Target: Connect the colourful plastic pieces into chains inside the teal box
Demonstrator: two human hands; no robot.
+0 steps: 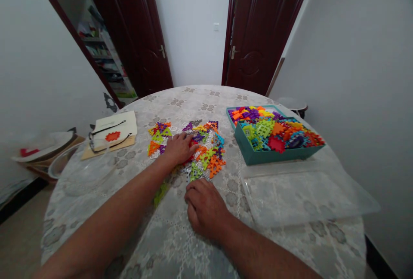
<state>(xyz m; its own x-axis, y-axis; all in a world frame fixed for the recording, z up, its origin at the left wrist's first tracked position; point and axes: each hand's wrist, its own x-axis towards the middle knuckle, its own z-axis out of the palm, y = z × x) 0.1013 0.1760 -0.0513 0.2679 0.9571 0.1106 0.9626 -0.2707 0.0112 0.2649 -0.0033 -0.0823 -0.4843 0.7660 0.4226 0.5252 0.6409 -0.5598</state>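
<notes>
My left hand (179, 148) rests palm down on a spread of flat, colourful plastic building pieces (206, 156), its fingers stretched over them. Many of the pieces are triangular with cut-outs, in orange, green, purple, white and yellow. Red pieces (194, 146) show right beside the fingers, and what lies under the palm is hidden. Just in front of the pile, my right hand (206, 206) sits on the tablecloth with its fingers curled in. Its fingertips are hidden, so I cannot see whether they hold a piece.
On the right, a teal box (267, 156) full of toothed pieces stands by a shallow teal tray (229, 113) of small bricks. A clear plastic lid (300, 197) lies nearer. Black-framed glasses (108, 128) and a red gear-shaped piece (112, 136) lie on paper (127, 120) at left.
</notes>
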